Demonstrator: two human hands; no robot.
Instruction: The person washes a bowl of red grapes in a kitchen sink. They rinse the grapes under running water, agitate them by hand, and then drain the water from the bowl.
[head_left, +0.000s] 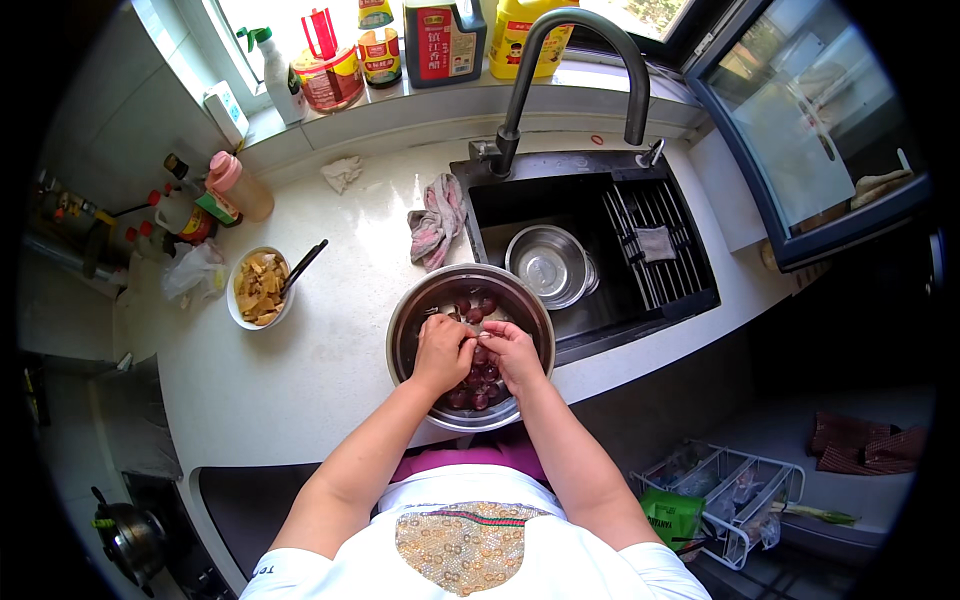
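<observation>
Dark red grapes (480, 388) lie in a round stainless steel basin (537, 300) at the front edge of the counter, partly over the sink's left rim. Above the grapes, inside the basin's rim, my left hand (443, 352) and my right hand (513, 356) meet at the fingertips. Both hands are closed, thumbs and fingers pinched together around something small. What they pinch is too small to make out. Some of the grapes are hidden beneath my hands.
A small steel pot (547, 266) stands in the dark sink (495, 215), beside a drying rack (655, 250). Behind arches a tall faucet (578, 18). A crumpled cloth (438, 220) and a white bowl of food (262, 288) with a dark-handled utensil sit left. Several bottles line the windowsill.
</observation>
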